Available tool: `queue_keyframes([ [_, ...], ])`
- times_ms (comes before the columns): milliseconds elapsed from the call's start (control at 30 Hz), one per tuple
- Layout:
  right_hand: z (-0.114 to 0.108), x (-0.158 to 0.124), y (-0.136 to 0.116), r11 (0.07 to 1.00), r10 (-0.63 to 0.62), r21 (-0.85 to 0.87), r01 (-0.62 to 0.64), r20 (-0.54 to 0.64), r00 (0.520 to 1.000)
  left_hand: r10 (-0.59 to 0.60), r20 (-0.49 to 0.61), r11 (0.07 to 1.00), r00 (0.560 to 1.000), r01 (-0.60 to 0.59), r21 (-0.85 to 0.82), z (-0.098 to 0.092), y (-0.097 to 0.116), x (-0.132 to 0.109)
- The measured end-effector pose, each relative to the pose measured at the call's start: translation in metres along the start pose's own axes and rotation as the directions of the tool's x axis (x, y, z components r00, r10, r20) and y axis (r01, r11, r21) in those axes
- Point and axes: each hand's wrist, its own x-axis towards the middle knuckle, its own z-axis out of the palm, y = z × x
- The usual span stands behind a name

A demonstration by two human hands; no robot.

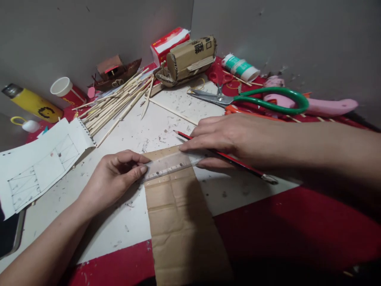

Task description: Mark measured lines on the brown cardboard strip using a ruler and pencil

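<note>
A clear plastic ruler (169, 166) lies across the upper part of a brown cardboard strip (171, 210). My left hand (111, 178) pinches the ruler's left end between thumb and fingers. At the other end, my right hand (218, 137) has its fingertips on the ruler. A red and black pencil (239, 162) is tucked in this same hand, its sharpened tip pointing to the upper left. The cardboard strip is creased and runs down toward the bottom edge of the view, partly in shadow.
Bamboo sticks (119, 105) lie piled behind my hands, near a cardboard boat model (190, 59) and a smaller brown boat (114, 73). Green-handled scissors (270, 99) lie behind my right arm. A sheet with drawings (44, 167) covers part of a phone (12, 234) at left.
</note>
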Motion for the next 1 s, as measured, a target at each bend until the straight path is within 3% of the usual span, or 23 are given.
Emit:
queue_keyframes([
  [333, 0.009, -0.011, -0.005, 0.995, 0.097, -0.002, -0.097, 0.053, 0.994, 0.158, 0.041, 0.983, 0.987, -0.161, 0.091, 0.004, -0.001, 0.0],
  [1000, 0.01, -0.014, 0.004, 1.0, 0.016, 0.02, -0.017, 0.056, 0.998, 0.205, 0.064, 0.964, 0.977, -0.213, 0.16, 0.002, 0.0, 0.001],
])
